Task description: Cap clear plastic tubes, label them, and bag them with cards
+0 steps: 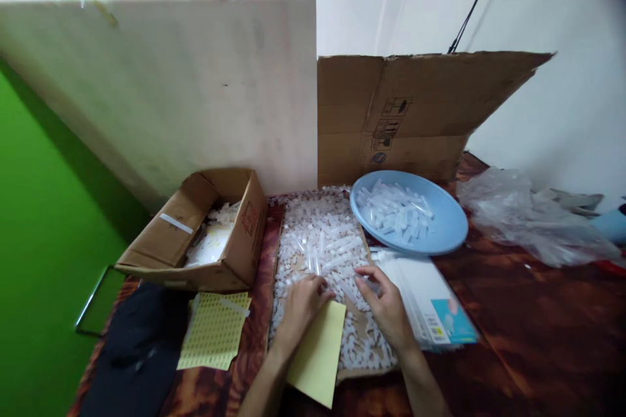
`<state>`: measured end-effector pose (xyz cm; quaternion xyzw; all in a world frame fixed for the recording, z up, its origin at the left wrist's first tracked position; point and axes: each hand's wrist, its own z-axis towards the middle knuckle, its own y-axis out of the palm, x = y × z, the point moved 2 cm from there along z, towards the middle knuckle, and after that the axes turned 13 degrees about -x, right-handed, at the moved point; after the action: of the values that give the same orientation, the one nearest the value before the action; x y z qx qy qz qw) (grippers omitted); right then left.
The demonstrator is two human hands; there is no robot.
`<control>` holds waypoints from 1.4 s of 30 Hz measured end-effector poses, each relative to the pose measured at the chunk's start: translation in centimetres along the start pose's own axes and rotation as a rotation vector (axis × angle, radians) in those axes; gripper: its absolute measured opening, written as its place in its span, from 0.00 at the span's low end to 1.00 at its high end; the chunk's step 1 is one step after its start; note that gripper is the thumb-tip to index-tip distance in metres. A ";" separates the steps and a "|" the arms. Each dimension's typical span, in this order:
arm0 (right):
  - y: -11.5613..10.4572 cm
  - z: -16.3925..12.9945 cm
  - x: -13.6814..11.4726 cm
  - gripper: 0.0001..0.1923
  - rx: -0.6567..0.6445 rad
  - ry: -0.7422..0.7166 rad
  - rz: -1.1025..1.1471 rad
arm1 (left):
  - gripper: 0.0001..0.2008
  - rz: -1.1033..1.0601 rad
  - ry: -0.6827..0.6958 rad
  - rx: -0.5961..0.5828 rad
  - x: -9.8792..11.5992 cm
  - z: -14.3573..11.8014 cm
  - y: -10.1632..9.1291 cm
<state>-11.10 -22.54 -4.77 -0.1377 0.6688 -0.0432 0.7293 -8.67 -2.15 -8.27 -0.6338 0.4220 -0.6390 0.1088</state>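
Note:
My left hand is curled over the near part of a pile of small clear plastic tubes, its fingertips bent in. A plain yellow sheet comes out from under the thumb side of this hand and hangs over the near edge of the pile. My right hand is to the right of it, thumb and forefinger bent toward each other at the pile. Something clear shows by these fingers, too small and blurred to name. The pile lies on a flat cardboard piece.
A light blue basin with clear tubes stands behind my right hand, above white packets. Left are an open cardboard box, a printed yellow label sheet and black cloth. Plastic bags lie far right.

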 end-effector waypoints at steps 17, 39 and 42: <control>5.0 0.2 -0.7 0.05 -0.135 -0.203 -0.018 | 0.20 -0.957 0.033 0.287 -0.1 -2.2 0.2; 4.9 1.1 0.5 0.19 -0.218 0.008 0.199 | 0.11 -0.481 0.168 0.237 1.5 -3.9 -1.9; 4.7 1.6 0.2 0.16 -0.186 0.023 0.186 | 0.11 -0.469 0.172 0.265 1.8 -3.8 -2.1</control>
<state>-10.10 -17.83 -6.04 -0.1417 0.6879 0.0854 0.7067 -11.57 -0.58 -4.93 -0.6379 0.1842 -0.7478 0.0036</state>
